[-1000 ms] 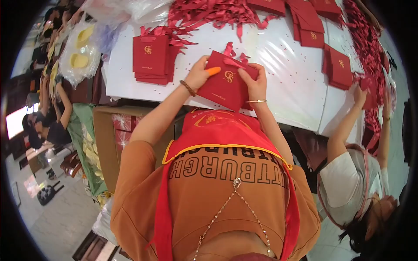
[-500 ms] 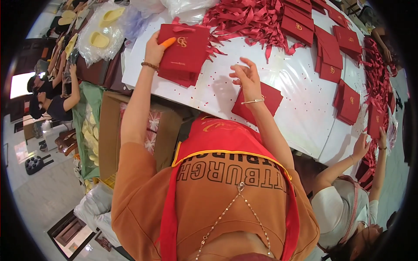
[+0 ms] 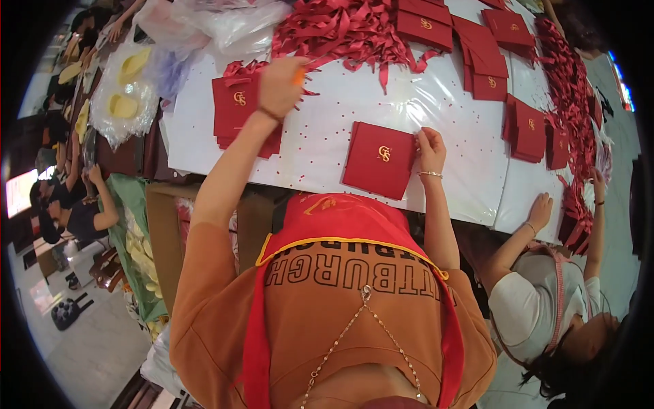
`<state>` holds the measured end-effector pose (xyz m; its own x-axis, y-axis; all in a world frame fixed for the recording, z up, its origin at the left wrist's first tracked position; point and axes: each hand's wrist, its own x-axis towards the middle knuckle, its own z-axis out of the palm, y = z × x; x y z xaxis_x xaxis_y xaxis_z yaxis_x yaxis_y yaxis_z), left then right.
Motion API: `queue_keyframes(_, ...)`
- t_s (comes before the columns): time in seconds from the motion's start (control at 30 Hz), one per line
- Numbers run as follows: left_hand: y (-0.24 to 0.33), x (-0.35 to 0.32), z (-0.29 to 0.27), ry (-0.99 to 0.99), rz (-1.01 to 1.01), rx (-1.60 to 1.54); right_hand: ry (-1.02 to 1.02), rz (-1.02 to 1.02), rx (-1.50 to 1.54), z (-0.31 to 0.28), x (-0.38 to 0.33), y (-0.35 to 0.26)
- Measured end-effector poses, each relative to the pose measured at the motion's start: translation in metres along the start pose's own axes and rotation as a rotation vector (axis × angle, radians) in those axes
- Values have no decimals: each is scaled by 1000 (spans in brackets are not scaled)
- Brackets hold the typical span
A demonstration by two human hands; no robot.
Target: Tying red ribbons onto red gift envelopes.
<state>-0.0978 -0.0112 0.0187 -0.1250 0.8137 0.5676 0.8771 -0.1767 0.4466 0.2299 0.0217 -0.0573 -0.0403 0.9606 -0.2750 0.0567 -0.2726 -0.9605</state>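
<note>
A squared stack of flat red gift bags [image 3: 379, 162] with a gold emblem lies before me on the white table. My right hand [image 3: 430, 150] is at its right edge, thumb and fingers closed on the edge of a bag. A second stack of red bags [image 3: 235, 109], with ribbon loops at its top, lies farther left. Over that stack's right side is my left hand [image 3: 281, 85], back upward, an orange finger cover showing at its side. The left fingertips are mostly hidden, near the pile of loose red ribbons [image 3: 340, 31].
More red bag stacks [image 3: 487, 61] lie along the right side, beside a long heap of ribbons [image 3: 565, 75]. A co-worker's hands [image 3: 541, 211] work at the right. Yellow slippers in clear plastic [image 3: 122, 105] sit at left; a cardboard box [image 3: 165, 232] stands below the table edge.
My left hand has let go of the ribboned stack's left edge and crossed to its right side. My right hand has come down to the right edge of the nearer stack, and its fingers have closed.
</note>
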Motion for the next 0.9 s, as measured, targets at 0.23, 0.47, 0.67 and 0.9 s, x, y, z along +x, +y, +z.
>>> queue_keyframes(0.23, 49, 24, 143, -523, 404, 273, 32, -85, 179, -14, 13, 25)
queue_keyframes(0.47, 41, -10, 134, -451, 370, 171, 2, -119, 116, -12, 2, 19)
queue_keyframes(0.67, 96, -69, 40, -500, -227, -244, -55, -86, 165, -15, 7, 16)
queue_keyframes(0.9, 137, -114, -26, -240, -835, -451, -166, -173, -38, -7, 28, -1)
